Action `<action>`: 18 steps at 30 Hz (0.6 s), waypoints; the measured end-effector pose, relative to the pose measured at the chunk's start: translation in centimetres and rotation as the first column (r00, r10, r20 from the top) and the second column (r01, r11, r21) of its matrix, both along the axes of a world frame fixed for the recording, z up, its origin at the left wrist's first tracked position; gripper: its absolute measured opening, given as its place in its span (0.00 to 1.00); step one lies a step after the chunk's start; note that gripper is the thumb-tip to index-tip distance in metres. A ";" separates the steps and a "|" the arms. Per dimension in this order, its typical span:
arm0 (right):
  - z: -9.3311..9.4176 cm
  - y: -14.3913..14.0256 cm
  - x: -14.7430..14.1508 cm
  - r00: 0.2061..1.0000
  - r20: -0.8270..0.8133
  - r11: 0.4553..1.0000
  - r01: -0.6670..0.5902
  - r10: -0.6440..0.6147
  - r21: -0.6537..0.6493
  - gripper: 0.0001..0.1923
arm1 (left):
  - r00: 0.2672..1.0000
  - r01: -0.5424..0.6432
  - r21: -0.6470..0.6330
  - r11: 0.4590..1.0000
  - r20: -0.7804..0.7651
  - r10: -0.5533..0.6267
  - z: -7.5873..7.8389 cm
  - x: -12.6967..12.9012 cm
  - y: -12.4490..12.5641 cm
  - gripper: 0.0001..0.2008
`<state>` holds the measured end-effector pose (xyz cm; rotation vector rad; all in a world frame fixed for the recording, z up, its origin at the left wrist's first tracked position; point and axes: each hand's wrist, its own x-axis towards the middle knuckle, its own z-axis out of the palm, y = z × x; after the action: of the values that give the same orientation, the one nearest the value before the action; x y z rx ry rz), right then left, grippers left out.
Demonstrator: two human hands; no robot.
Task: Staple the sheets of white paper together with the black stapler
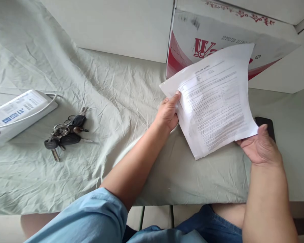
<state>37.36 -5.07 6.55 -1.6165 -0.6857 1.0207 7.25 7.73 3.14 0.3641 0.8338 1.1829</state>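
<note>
1. Printed paper sheets (212, 101), right of centre in the frame, lifted off the table and tilted, text side facing the camera. More than one sheet, judging by the offset edges along the lower left border.
2. Left hand (168, 113) closed on the left edge of the sheets, thumb on top near the upper corner, fingers behind. Right hand (260, 146) pinches the lower right corner, thumb over the front. A grip at two far edges likely keeps the thin sheets flat and readable.
3. Pale green cloth (111, 94) covers the table, heavily creased, hanging over the near edge at the bottom of the frame.
4. Behind the sheets, upper right: red and white cardboard box (192, 44), tipped, print upside down. The top edge of the paper overlaps it in view; whether they touch, cannot tell.
5. Dark phone (267, 123) flat on the cloth, just beyond the right hand, partly hidden by the sheets and thumb.
6. Bunch of keys (66, 133), left of centre, well apart from both hands.
7. White box (17, 113) at the far left edge, with a thin white cable looped around it.
8. Blue sleeve and denim at the bottom.
</note>
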 end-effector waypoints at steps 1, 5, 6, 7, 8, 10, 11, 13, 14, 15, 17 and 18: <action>0.1 0.0 -0.6 1.000 -0.020 1.000 -0.017 0.016 -0.007 0.45 | 1.000 -0.009 0.000 1.000 0.012 0.009 -0.1 0.0 0.1 0.26; 0.1 0.3 -3.3 0.994 -0.105 1.000 0.003 -0.005 -0.020 0.33 | 0.998 -0.043 0.043 0.998 0.054 0.041 -0.2 0.0 0.0 0.26; 0.2 0.4 -3.8 0.994 -0.104 1.000 0.018 -0.020 -0.019 0.34 | 0.998 -0.038 0.072 0.997 0.057 0.034 -0.1 0.0 -0.1 0.26; 0.4 0.5 -4.3 0.996 -0.079 0.999 0.048 -0.047 0.005 0.37 | 0.998 -0.024 0.107 0.994 0.054 0.018 0.1 0.0 -0.3 0.27; 0.7 0.5 -4.6 0.996 -0.038 0.995 0.078 -0.076 0.056 0.39 | 0.999 -0.003 0.148 0.989 0.043 -0.004 0.3 -0.1 -0.4 0.28; 1.6 0.5 -4.4 0.991 0.057 0.970 0.108 -0.123 0.217 0.40 | 0.999 0.042 0.232 0.972 -0.003 -0.042 0.3 -0.2 -0.6 0.29; 2.2 0.4 -4.0 0.986 0.100 0.949 0.095 -0.130 0.301 0.40 | 0.998 0.057 0.273 0.960 -0.036 -0.049 0.2 -0.3 -0.5 0.29; 3.3 0.1 -2.7 0.978 0.174 0.910 0.036 -0.118 0.414 0.41 | 0.993 0.071 0.357 0.931 -0.115 -0.031 -0.5 -0.6 -0.2 0.28; 3.8 -0.2 -1.8 0.971 0.214 0.897 0.000 -0.105 0.442 0.43 | 0.988 0.076 0.409 0.909 -0.155 -0.013 -1.0 -0.8 0.1 0.27; 4.1 -0.5 -1.0 0.963 0.252 0.883 -0.031 -0.099 0.468 0.48 | 0.981 0.092 0.469 0.879 -0.192 -0.001 -1.5 -0.9 0.4 0.27; 4.3 -1.3 0.4 0.950 0.298 0.872 -0.068 -0.092 0.485 0.54 | 0.957 0.161 0.555 0.816 -0.290 0.009 -2.3 -1.1 0.9 0.29; 4.2 -1.7 0.9 0.949 0.302 0.873 -0.072 -0.089 0.482 0.55 | 0.937 0.199 0.580 0.790 -0.349 0.020 -2.6 -1.2 1.1 0.30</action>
<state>38.24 -6.76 10.73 -1.3343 -1.0590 0.5157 6.06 8.79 0.55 1.1626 0.6939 1.2997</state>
